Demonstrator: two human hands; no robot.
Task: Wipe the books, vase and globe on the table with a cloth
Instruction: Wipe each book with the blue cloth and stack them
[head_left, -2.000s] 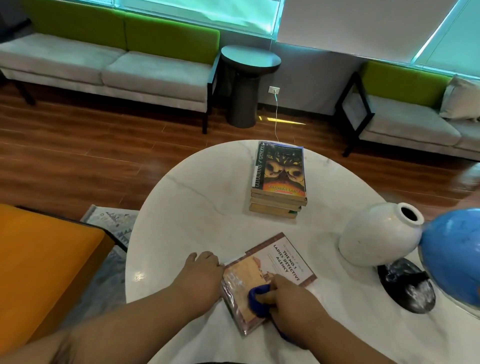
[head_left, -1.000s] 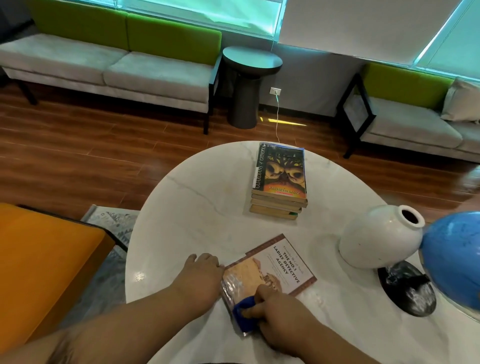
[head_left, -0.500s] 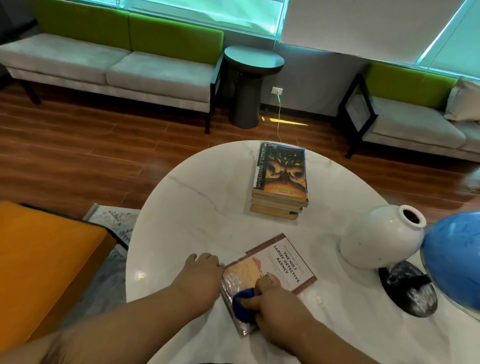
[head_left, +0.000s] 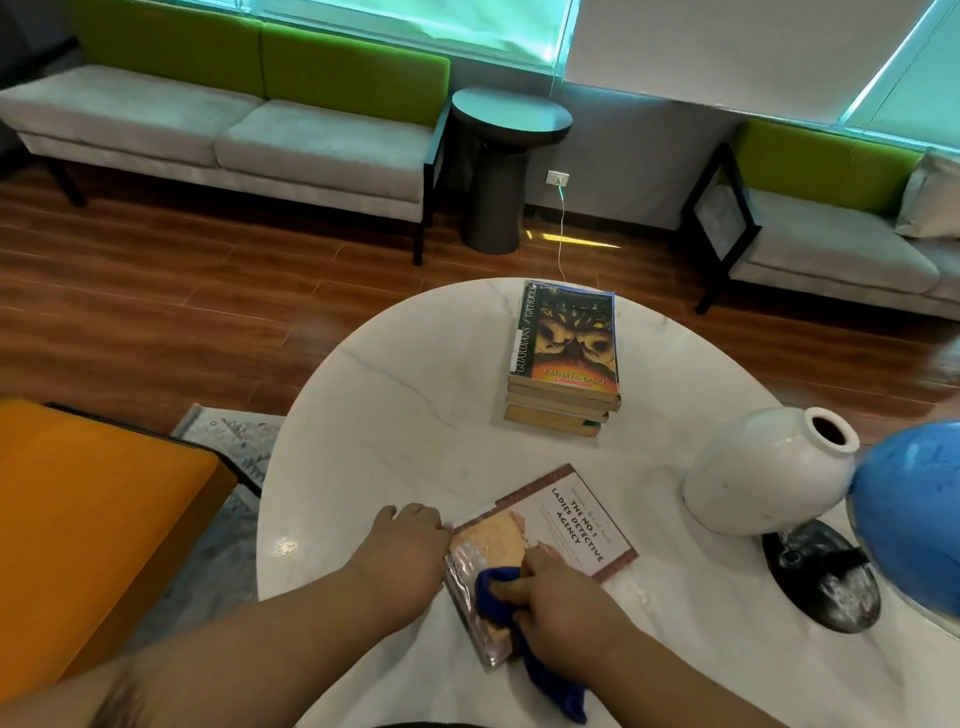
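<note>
A paperback in a clear cover (head_left: 561, 525) lies flat near the front of the round white marble table (head_left: 405, 441). My right hand (head_left: 558, 603) grips a blue cloth (head_left: 493, 595) and presses it on the book's near end; a tail of the cloth hangs toward me. My left hand (head_left: 402, 556) rests on the table against the book's left edge, its fingers curled. A stack of several books (head_left: 563, 364) stands farther back. At the right stand a white vase (head_left: 763, 473) and a blue globe (head_left: 914, 514) on a dark base (head_left: 823, 577).
An orange seat (head_left: 88, 525) stands close at the left over a patterned rug (head_left: 228, 436). Beyond the table lie a wooden floor, two grey and green sofas, a dark round side table (head_left: 498, 156) and a wall socket with a cable.
My right hand slid the cloth from the book's near right part to its near left end and a little back again. My left hand stayed against the book's edge.
</note>
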